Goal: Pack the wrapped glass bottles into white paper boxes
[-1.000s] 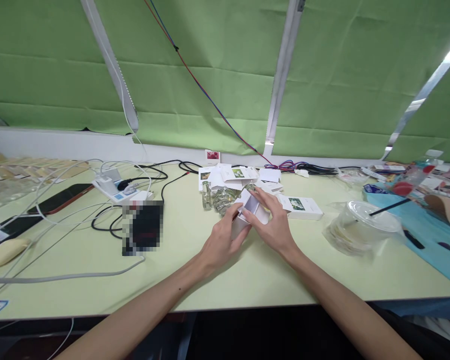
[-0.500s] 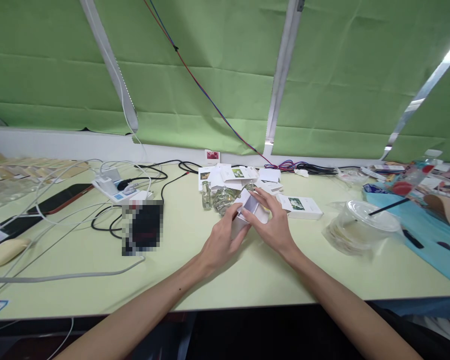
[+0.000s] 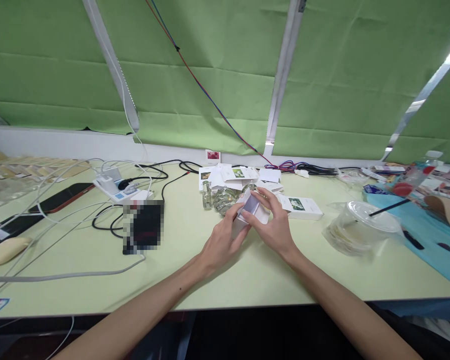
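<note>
Between my two hands is a small white cardboard box (image 3: pixel 250 206), its end open towards me so that the pale inside shows. My left hand (image 3: pixel 222 240) grips its left side and underside. With thumb and fingers, my right hand (image 3: pixel 274 225) holds the right edge and a flap. Just beyond lie several clear glass bottles (image 3: pixel 224 200), partly hidden by the box. Behind them is a pile of flat white cartons (image 3: pixel 237 173) with flower pictures. A closed white box (image 3: pixel 300 207) with a flower picture lies right of my right hand.
On the left are a power strip (image 3: pixel 110 187), tangled cables, a pixelated dark device (image 3: pixel 146 225) and a dark phone-like slab (image 3: pixel 65 197). To the right stand a lidded plastic cup (image 3: pixel 371 217) with a black straw and a blue cloth (image 3: pixel 416 235). Table's front edge is near my forearms.
Almost nothing differs. The view has shifted very slightly, and both hands keep the box in the same place.
</note>
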The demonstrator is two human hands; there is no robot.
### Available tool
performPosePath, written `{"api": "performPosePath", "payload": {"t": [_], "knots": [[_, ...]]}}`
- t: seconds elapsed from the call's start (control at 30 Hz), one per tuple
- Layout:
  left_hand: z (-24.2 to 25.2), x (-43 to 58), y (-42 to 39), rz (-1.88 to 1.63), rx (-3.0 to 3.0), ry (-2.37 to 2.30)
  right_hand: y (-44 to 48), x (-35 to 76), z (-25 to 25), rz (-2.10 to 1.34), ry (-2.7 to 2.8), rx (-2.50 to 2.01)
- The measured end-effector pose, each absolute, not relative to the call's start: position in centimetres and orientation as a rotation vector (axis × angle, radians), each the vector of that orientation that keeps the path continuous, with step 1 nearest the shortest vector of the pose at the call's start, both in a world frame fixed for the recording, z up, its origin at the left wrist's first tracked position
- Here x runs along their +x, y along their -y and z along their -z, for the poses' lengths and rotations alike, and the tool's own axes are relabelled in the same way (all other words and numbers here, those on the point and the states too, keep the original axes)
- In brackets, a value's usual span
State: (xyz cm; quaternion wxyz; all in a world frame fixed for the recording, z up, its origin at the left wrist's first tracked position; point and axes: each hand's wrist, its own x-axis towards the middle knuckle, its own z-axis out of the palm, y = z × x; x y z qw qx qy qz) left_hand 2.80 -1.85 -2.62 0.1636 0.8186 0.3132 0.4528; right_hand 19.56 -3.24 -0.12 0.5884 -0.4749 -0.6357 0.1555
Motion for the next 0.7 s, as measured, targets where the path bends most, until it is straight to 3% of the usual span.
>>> {"api": "performPosePath", "payload": {"t": [0.7], "knots": [[2.83,2.96,1.74,-1.335,2.312,-0.899,3.14,19.62,-0.07,-0.424,1.475,-1.093]]}}
